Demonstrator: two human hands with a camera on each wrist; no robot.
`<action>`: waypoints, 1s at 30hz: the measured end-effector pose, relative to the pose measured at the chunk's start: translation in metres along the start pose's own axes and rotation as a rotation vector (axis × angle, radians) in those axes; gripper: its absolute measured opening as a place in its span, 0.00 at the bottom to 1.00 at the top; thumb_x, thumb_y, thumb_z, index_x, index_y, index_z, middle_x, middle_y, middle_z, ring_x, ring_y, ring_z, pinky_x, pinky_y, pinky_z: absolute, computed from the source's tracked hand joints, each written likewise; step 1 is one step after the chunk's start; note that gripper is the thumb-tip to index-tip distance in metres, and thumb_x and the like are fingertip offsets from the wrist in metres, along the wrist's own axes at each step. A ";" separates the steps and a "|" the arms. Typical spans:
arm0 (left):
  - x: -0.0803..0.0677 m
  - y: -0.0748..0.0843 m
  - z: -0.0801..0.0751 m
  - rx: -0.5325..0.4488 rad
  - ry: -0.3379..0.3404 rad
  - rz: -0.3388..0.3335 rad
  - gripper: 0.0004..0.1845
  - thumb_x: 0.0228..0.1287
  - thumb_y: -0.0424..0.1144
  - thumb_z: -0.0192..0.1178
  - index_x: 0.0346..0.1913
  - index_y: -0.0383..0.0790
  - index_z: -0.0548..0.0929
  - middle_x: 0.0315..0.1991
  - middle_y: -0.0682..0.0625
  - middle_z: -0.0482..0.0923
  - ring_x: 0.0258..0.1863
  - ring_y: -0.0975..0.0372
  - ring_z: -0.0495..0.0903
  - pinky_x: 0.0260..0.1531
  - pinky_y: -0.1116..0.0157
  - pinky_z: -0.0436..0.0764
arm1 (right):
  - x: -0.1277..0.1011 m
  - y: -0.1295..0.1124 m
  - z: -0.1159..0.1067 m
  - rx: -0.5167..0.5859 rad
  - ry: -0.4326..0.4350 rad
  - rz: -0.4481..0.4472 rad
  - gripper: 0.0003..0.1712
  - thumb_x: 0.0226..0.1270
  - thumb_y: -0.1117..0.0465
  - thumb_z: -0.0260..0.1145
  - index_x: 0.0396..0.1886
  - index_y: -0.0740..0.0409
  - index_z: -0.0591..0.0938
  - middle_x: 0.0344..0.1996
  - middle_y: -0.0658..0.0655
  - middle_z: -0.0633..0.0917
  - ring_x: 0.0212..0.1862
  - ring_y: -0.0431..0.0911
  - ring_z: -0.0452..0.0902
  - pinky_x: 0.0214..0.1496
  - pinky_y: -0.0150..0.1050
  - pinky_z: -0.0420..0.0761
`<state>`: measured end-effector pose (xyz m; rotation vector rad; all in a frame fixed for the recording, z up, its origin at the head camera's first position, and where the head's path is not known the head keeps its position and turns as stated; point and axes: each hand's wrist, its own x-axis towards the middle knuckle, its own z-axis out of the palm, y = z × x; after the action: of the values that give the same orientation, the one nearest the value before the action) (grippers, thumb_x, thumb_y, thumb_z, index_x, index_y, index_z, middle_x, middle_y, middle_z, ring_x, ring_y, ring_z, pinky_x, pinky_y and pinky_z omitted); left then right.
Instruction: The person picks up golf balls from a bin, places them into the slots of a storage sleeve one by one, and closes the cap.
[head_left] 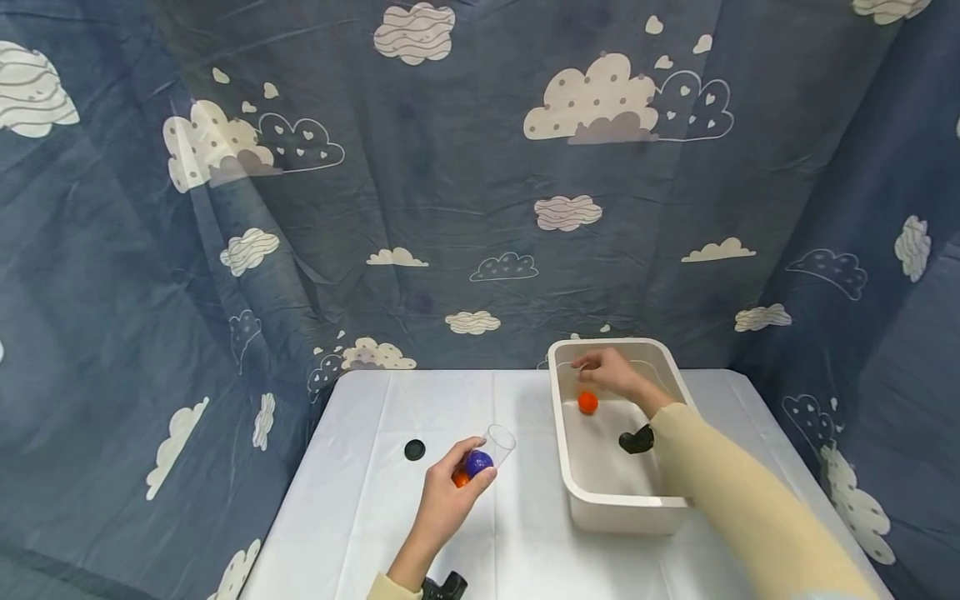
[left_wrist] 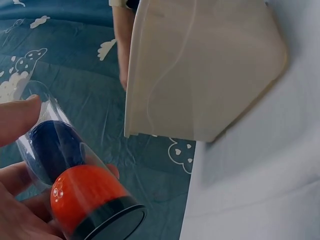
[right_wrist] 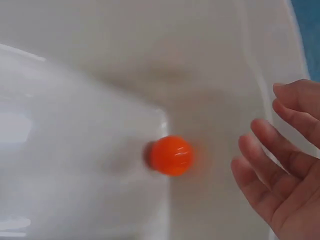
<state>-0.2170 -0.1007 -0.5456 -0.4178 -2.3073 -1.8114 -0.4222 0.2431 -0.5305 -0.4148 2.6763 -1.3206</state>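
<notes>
My left hand (head_left: 448, 493) grips a clear plastic tube (head_left: 487, 454) tilted above the table; inside it sit a blue ball (left_wrist: 50, 150) and an orange ball (left_wrist: 85, 197) against its black bottom cap. My right hand (head_left: 611, 372) hovers inside a white tub (head_left: 570, 487), fingers loosely spread and holding nothing. A loose orange ball (head_left: 588, 402) lies on the tub floor just below those fingers (right_wrist: 260, 165). The same orange ball (right_wrist: 171, 155) fills the middle of the right wrist view.
A black round lid (head_left: 415, 450) lies on the white table (head_left: 375, 500) left of the tube. A black object (head_left: 636, 439) sits by my right wrist, in the tub. Blue cloud-print curtains (head_left: 450, 183) close in the table on three sides.
</notes>
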 end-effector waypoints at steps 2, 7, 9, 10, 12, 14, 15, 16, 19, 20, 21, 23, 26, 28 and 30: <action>-0.001 0.009 -0.002 -0.003 -0.005 -0.012 0.22 0.63 0.37 0.71 0.59 0.46 0.80 0.52 0.41 0.82 0.45 0.54 0.82 0.42 0.66 0.84 | 0.002 0.008 0.005 -0.017 0.000 0.026 0.18 0.66 0.70 0.66 0.54 0.74 0.82 0.45 0.71 0.85 0.44 0.56 0.82 0.42 0.43 0.81; -0.003 0.031 -0.006 0.012 -0.019 -0.012 0.22 0.62 0.30 0.69 0.60 0.40 0.79 0.51 0.39 0.82 0.46 0.50 0.82 0.43 0.65 0.84 | -0.002 0.026 0.020 -0.053 -0.025 0.065 0.17 0.64 0.71 0.66 0.50 0.77 0.81 0.43 0.71 0.86 0.45 0.58 0.82 0.48 0.49 0.82; -0.003 0.031 -0.006 0.006 -0.019 -0.021 0.22 0.62 0.30 0.69 0.60 0.40 0.80 0.50 0.40 0.83 0.45 0.51 0.82 0.43 0.65 0.84 | -0.005 0.033 0.026 -0.056 -0.035 0.072 0.17 0.62 0.72 0.67 0.49 0.79 0.81 0.42 0.71 0.86 0.44 0.57 0.82 0.47 0.47 0.82; -0.003 0.031 -0.006 0.003 -0.019 -0.028 0.23 0.62 0.30 0.69 0.60 0.39 0.80 0.49 0.40 0.83 0.45 0.51 0.82 0.43 0.65 0.83 | -0.006 0.037 0.028 -0.059 -0.039 0.077 0.17 0.61 0.73 0.67 0.49 0.79 0.81 0.42 0.71 0.86 0.43 0.56 0.82 0.46 0.45 0.81; -0.003 0.030 -0.006 -0.002 -0.013 -0.043 0.22 0.62 0.30 0.70 0.59 0.41 0.80 0.48 0.40 0.83 0.44 0.52 0.82 0.44 0.66 0.83 | -0.007 0.043 0.031 -0.073 -0.046 0.071 0.19 0.58 0.73 0.68 0.49 0.80 0.80 0.41 0.72 0.86 0.41 0.54 0.82 0.44 0.41 0.80; -0.003 0.030 -0.007 -0.004 -0.004 -0.053 0.22 0.61 0.30 0.70 0.59 0.41 0.80 0.47 0.41 0.83 0.44 0.52 0.82 0.44 0.66 0.83 | -0.007 0.046 0.034 -0.098 -0.050 0.087 0.21 0.56 0.73 0.69 0.49 0.79 0.80 0.40 0.70 0.86 0.38 0.52 0.81 0.41 0.38 0.79; -0.003 0.030 -0.007 -0.004 0.001 -0.057 0.22 0.61 0.30 0.70 0.59 0.41 0.80 0.46 0.41 0.83 0.43 0.52 0.82 0.43 0.66 0.83 | -0.006 0.047 0.035 -0.116 -0.054 0.097 0.21 0.55 0.72 0.70 0.49 0.78 0.81 0.38 0.68 0.86 0.36 0.51 0.80 0.39 0.38 0.78; -0.003 0.030 -0.007 -0.005 0.005 -0.058 0.22 0.61 0.30 0.70 0.59 0.41 0.80 0.46 0.41 0.82 0.43 0.52 0.82 0.43 0.66 0.83 | -0.006 0.048 0.037 -0.141 -0.062 0.113 0.21 0.54 0.71 0.71 0.49 0.76 0.82 0.36 0.66 0.86 0.34 0.50 0.80 0.37 0.37 0.77; -0.002 0.029 -0.007 -0.003 0.011 -0.066 0.23 0.61 0.30 0.71 0.58 0.42 0.81 0.45 0.41 0.82 0.43 0.52 0.81 0.43 0.66 0.83 | -0.005 0.052 0.041 -0.234 -0.089 0.157 0.19 0.50 0.69 0.74 0.45 0.70 0.85 0.28 0.56 0.84 0.29 0.47 0.78 0.33 0.35 0.74; -0.002 0.029 -0.007 -0.002 0.010 -0.068 0.23 0.60 0.30 0.71 0.58 0.42 0.81 0.45 0.41 0.82 0.43 0.52 0.81 0.43 0.66 0.83 | -0.005 0.053 0.043 -0.264 -0.099 0.157 0.18 0.49 0.69 0.75 0.43 0.68 0.85 0.26 0.54 0.83 0.27 0.46 0.77 0.32 0.35 0.74; -0.002 0.030 -0.007 -0.001 0.008 -0.069 0.23 0.60 0.30 0.71 0.58 0.42 0.81 0.45 0.41 0.82 0.43 0.52 0.81 0.43 0.66 0.83 | -0.004 0.054 0.045 -0.285 -0.108 0.171 0.18 0.48 0.68 0.76 0.41 0.66 0.86 0.24 0.52 0.82 0.27 0.46 0.76 0.32 0.34 0.73; -0.002 0.031 -0.007 0.003 0.005 -0.070 0.23 0.61 0.31 0.71 0.59 0.42 0.80 0.45 0.41 0.82 0.43 0.52 0.81 0.42 0.66 0.83 | -0.003 0.056 0.047 -0.319 -0.118 0.172 0.17 0.45 0.68 0.78 0.38 0.64 0.87 0.22 0.49 0.80 0.27 0.45 0.74 0.32 0.35 0.72; -0.002 0.034 -0.008 0.004 0.004 -0.064 0.23 0.61 0.31 0.71 0.59 0.42 0.81 0.44 0.41 0.82 0.42 0.51 0.81 0.42 0.65 0.84 | 0.000 0.059 0.049 -0.324 -0.127 0.173 0.18 0.42 0.68 0.79 0.37 0.63 0.87 0.21 0.49 0.80 0.26 0.44 0.73 0.32 0.35 0.72; -0.002 0.036 -0.009 0.005 0.006 -0.061 0.23 0.60 0.31 0.71 0.58 0.42 0.81 0.44 0.40 0.82 0.42 0.51 0.82 0.42 0.64 0.84 | 0.000 0.059 0.049 -0.305 -0.137 0.191 0.18 0.41 0.68 0.79 0.37 0.63 0.87 0.21 0.50 0.80 0.26 0.44 0.74 0.31 0.35 0.73; -0.001 0.037 -0.009 0.009 0.008 -0.061 0.23 0.60 0.30 0.72 0.58 0.42 0.81 0.44 0.40 0.82 0.42 0.50 0.82 0.42 0.64 0.84 | 0.001 0.060 0.047 -0.287 -0.146 0.205 0.18 0.41 0.69 0.78 0.37 0.63 0.87 0.21 0.51 0.80 0.25 0.44 0.75 0.29 0.34 0.74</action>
<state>-0.2041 -0.1013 -0.5101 -0.3420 -2.3461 -1.8265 -0.4232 0.2421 -0.6067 -0.2447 2.7027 -0.8219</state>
